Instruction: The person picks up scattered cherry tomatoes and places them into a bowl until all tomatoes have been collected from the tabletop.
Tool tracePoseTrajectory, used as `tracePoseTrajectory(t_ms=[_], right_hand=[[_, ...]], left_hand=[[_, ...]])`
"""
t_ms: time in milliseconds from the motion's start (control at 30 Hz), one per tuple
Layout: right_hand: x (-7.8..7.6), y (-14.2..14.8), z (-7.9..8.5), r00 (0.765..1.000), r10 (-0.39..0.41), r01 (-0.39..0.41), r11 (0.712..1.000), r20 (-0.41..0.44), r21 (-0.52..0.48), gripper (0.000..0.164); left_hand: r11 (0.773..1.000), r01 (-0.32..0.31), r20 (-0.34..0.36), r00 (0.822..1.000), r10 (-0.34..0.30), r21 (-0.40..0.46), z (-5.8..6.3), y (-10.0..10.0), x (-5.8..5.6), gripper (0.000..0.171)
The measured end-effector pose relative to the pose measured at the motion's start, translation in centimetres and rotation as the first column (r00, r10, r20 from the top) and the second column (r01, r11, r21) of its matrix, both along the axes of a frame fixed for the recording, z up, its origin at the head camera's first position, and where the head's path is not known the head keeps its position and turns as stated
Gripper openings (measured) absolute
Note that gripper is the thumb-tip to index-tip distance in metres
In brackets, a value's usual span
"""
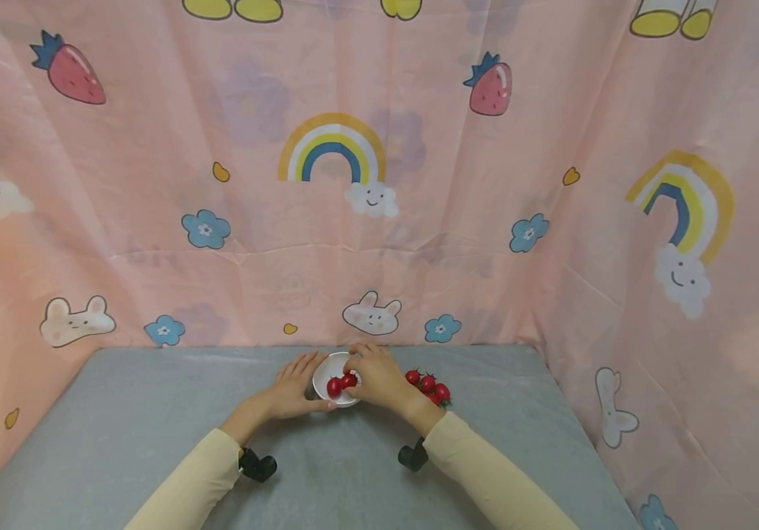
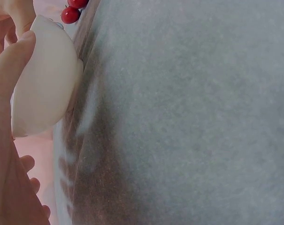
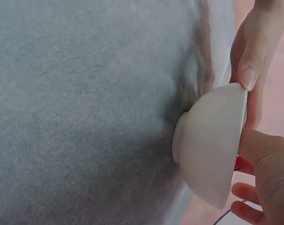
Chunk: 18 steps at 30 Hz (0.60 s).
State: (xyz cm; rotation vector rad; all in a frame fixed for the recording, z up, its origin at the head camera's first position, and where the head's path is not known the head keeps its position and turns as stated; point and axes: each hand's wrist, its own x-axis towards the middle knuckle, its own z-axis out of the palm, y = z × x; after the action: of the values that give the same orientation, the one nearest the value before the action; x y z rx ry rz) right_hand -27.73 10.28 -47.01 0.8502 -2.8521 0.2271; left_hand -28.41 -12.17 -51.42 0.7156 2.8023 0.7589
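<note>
A small white bowl (image 1: 327,368) stands at the back middle of the table. My left hand (image 1: 291,388) holds it from the left, thumb on the near rim and fingers along the far left side. In the right wrist view that thumb (image 3: 248,75) lies over the edge of the bowl (image 3: 210,145). One cherry tomato (image 1: 334,387) lies inside the bowl. Beside it, my right hand (image 1: 379,377) reaches over the right rim and pinches another cherry tomato (image 1: 349,380) between thumb and fingers. The bowl's wall mostly hides this grip in the right wrist view.
Several cherry tomatoes (image 1: 428,383) with green stems lie on the table just right of the right hand, partly behind its wrist. Grey cloth covers the table (image 1: 333,478). A pink printed curtain (image 1: 253,280) hangs along its back and sides.
</note>
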Motion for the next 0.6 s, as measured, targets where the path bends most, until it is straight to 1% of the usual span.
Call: tracePoseTrajectory(t_ms=[133,433,600], right_hand=[[-0.06,-0.02,-0.03,1.000,-0.001,0.001,1.000,0.003,0.002,0.032],[0.04,0.06,0.27,1.000,0.007,-0.006,0.999,0.017,-0.053,0.029],[0.09,0.08,0.31,1.000,0.006,-0.005,0.998,0.017,-0.061,0.029]], left_hand=[[1.000,0.004,-0.005,1.000,-0.004,0.008,0.00,-0.02,-0.04,0.106],[1.000,0.007,-0.011,1.000,-0.006,0.008,-0.11,-0.02,-0.12,0.106],[1.000,0.013,-0.018,1.000,-0.012,0.015,0.26,0.07,0.16,0.108]])
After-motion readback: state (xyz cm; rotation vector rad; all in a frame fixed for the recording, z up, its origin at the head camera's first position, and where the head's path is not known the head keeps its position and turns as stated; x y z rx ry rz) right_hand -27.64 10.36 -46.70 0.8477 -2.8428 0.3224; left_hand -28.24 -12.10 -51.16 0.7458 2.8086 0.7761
